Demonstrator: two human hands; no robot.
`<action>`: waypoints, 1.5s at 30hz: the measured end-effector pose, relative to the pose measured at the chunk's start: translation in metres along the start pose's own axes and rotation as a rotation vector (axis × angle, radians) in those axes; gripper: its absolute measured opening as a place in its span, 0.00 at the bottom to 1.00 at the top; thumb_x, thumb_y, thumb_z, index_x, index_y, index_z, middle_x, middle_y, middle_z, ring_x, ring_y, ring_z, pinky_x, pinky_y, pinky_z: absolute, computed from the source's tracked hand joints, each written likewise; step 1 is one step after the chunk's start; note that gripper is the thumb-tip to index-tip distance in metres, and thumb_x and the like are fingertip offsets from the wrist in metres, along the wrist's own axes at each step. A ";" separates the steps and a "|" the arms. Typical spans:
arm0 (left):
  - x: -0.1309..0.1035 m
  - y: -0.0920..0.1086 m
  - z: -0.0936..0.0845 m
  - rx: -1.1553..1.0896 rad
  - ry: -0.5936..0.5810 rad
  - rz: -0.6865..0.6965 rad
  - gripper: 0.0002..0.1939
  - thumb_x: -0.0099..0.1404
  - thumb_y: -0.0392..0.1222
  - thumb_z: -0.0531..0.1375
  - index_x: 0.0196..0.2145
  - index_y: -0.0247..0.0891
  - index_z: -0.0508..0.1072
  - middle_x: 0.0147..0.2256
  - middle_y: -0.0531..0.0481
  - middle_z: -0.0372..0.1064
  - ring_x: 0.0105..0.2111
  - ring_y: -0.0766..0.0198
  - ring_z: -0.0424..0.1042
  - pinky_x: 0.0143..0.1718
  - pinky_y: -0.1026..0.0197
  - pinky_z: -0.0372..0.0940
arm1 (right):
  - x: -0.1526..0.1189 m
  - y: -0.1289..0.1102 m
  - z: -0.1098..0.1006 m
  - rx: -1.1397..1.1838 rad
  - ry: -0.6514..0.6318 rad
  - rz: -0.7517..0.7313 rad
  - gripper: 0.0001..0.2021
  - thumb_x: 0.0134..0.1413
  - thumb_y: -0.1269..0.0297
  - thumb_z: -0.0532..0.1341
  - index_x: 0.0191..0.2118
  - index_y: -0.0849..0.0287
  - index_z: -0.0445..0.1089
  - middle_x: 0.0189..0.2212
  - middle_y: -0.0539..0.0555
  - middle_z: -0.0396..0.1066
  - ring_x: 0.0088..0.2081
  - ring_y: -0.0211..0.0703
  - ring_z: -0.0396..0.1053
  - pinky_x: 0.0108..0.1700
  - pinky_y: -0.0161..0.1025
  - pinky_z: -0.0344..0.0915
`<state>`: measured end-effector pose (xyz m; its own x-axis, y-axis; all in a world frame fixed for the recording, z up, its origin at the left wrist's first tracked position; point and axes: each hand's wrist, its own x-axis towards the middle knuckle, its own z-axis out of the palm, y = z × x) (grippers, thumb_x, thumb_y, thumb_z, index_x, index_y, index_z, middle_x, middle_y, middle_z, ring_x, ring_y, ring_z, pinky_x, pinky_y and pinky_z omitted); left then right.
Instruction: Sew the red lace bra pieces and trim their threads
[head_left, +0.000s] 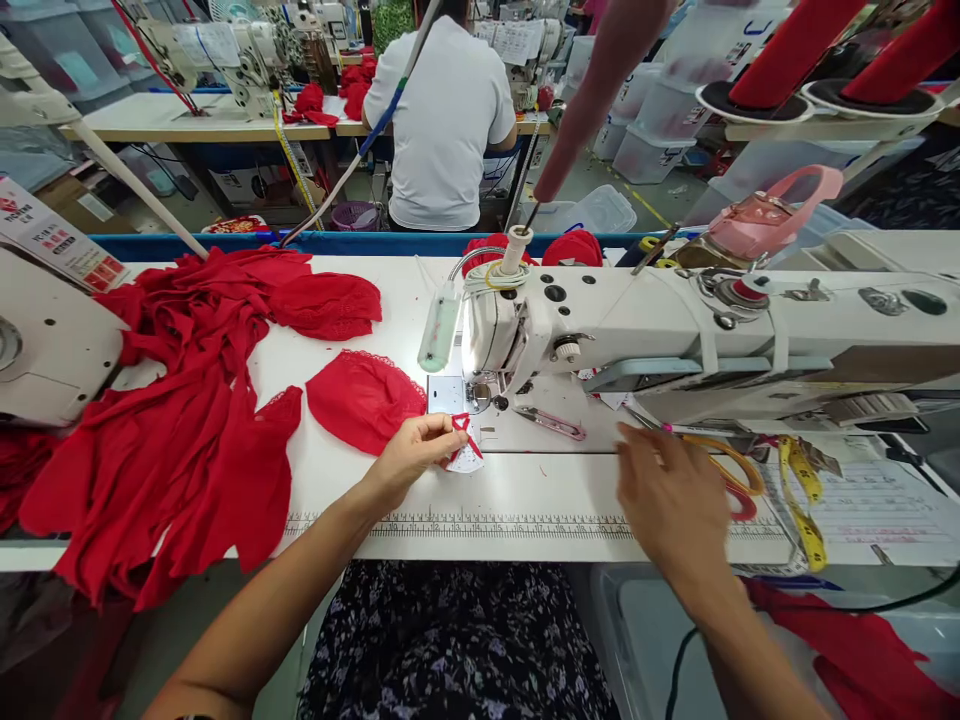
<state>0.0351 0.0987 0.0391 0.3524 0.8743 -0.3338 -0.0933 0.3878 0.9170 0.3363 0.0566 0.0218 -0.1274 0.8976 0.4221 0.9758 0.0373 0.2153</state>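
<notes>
My left hand (420, 447) pinches a small piece with crossed red strips on a white, dotted backing (466, 458), just in front of the needle area of the white sewing machine (517, 340). Beside that hand lies a red lace-edged fabric cup (364, 400), flat on the table. My right hand (675, 490), blurred, hovers at the right by the orange-handled scissors (727, 465); its fingers are too smeared to tell what they hold. Pink thread snips (553, 423) rest on the machine bed between my hands.
A heap of red fabric pieces (202, 400) covers the table's left side. A yellow tape measure (801, 500) and a written sheet (885, 520) lie at the right. A ruler strip (487, 526) runs along the front edge. Ahead, a person in a white shirt (439, 130) sits facing away.
</notes>
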 end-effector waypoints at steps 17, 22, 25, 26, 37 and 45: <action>-0.035 0.002 0.011 -0.030 -0.058 -0.042 0.16 0.59 0.47 0.66 0.24 0.35 0.67 0.25 0.55 0.62 0.27 0.69 0.59 0.32 0.63 0.52 | -0.006 0.099 -0.004 0.023 -0.517 0.268 0.16 0.61 0.62 0.56 0.50 0.57 0.74 0.40 0.65 0.75 0.39 0.54 0.72 0.31 0.44 0.57; -0.044 -0.008 0.008 -0.061 -0.042 -0.044 0.15 0.60 0.46 0.66 0.24 0.35 0.68 0.25 0.55 0.62 0.27 0.70 0.57 0.33 0.64 0.52 | -0.015 0.091 -0.024 0.064 -0.481 0.401 0.17 0.58 0.57 0.57 0.45 0.61 0.75 0.40 0.69 0.74 0.43 0.58 0.72 0.34 0.46 0.60; -0.046 -0.009 0.011 -0.083 -0.056 -0.061 0.12 0.60 0.45 0.66 0.27 0.35 0.71 0.26 0.55 0.63 0.28 0.70 0.58 0.33 0.64 0.53 | -0.030 0.067 -0.042 0.437 -0.411 0.492 0.19 0.50 0.49 0.61 0.42 0.57 0.73 0.36 0.61 0.75 0.35 0.53 0.73 0.35 0.44 0.64; -0.046 -0.009 0.013 -0.095 -0.059 -0.064 0.12 0.60 0.45 0.66 0.27 0.35 0.72 0.27 0.54 0.64 0.28 0.70 0.58 0.34 0.64 0.53 | -0.034 0.054 -0.048 0.624 -0.405 0.510 0.19 0.49 0.47 0.61 0.40 0.56 0.72 0.33 0.58 0.75 0.31 0.49 0.72 0.33 0.43 0.65; -0.050 0.002 0.033 -0.280 -0.025 -0.011 0.10 0.59 0.43 0.68 0.28 0.34 0.74 0.32 0.49 0.71 0.30 0.70 0.62 0.32 0.66 0.56 | -0.017 -0.057 -0.072 1.041 -0.793 0.063 0.19 0.54 0.51 0.63 0.27 0.54 0.52 0.23 0.44 0.57 0.25 0.35 0.51 0.27 0.34 0.51; -0.048 -0.003 0.039 -0.285 -0.035 -0.035 0.10 0.58 0.44 0.69 0.30 0.34 0.76 0.25 0.54 0.63 0.26 0.71 0.56 0.30 0.66 0.54 | -0.019 -0.064 -0.068 1.093 -0.778 0.081 0.20 0.57 0.52 0.62 0.26 0.55 0.50 0.23 0.44 0.57 0.25 0.34 0.50 0.27 0.34 0.47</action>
<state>0.0552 0.0444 0.0613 0.3916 0.8501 -0.3520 -0.3368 0.4884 0.8050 0.2638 0.0074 0.0594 -0.2856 0.9151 -0.2845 0.6624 -0.0260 -0.7487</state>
